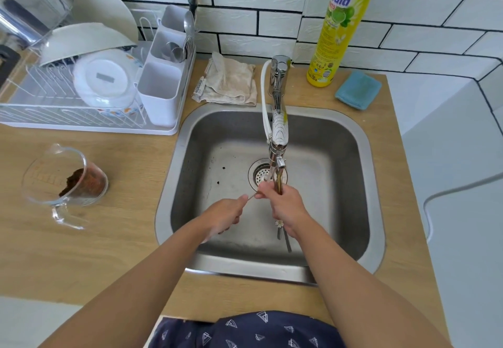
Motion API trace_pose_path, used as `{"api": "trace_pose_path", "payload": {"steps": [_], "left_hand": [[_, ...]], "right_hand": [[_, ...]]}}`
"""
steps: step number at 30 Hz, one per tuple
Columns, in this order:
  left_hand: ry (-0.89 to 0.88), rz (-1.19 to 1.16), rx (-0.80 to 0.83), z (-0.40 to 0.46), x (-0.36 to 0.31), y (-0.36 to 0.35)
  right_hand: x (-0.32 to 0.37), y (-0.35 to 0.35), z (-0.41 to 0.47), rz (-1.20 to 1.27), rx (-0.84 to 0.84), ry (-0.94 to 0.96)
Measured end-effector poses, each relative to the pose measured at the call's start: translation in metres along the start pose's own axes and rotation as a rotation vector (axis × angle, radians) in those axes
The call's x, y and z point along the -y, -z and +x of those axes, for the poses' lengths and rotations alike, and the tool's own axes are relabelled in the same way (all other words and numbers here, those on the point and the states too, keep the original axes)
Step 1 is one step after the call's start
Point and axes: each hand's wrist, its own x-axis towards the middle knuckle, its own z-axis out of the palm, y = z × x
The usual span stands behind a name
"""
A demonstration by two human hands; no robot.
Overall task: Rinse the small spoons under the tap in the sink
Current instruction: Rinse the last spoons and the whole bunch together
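Small spoons point(280, 184): bundle gripped in right hand point(285, 206) under tap point(279, 130), over sink point(353, 141). Left hand point(226, 215): fingers pinch one spoon handle point(251, 196). Dish-soap bottle point(337, 29): label script unreadable.

Both forearms point(152, 263) are bare, with no sleeves, watch or rings showing on the left hand point(226, 215) or the right hand point(285, 206). At the bottom middle of the frame sits a dark navy garment point(245, 331) printed with small white triangle outlines.
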Motion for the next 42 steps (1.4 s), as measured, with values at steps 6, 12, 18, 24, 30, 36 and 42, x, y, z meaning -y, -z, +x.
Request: {"api": "trace_pose_path", "payload": {"steps": [6, 12, 18, 24, 30, 36, 42], "left_hand": [[-0.019, -0.251, 0.090, -0.002, -0.003, -0.006], [0.033, -0.591, 0.308, -0.006, -0.004, -0.005], [-0.095, -0.222, 0.123, -0.011, -0.021, -0.011], [-0.048, -0.317, 0.108, -0.009, -0.020, -0.013], [-0.101, -0.330, 0.022, 0.009, -0.022, -0.023], [-0.199, -0.516, -0.007, 0.035, -0.040, -0.027], [-0.151, -0.787, 0.159, 0.035, -0.071, -0.040]], "right_hand": [[0.002, 0.005, 0.000, 0.168, 0.135, -0.017], [0.011, 0.014, 0.000, 0.160, 0.184, 0.019], [0.012, 0.004, 0.004, -0.032, -0.140, 0.158], [0.010, -0.002, -0.001, 0.019, -0.061, 0.163], [0.021, 0.009, 0.002, 0.026, -0.200, 0.135], [0.050, 0.040, 0.009, 0.141, -0.485, 0.226], [0.054, 0.042, 0.011, 0.195, -0.440, 0.235]]}}
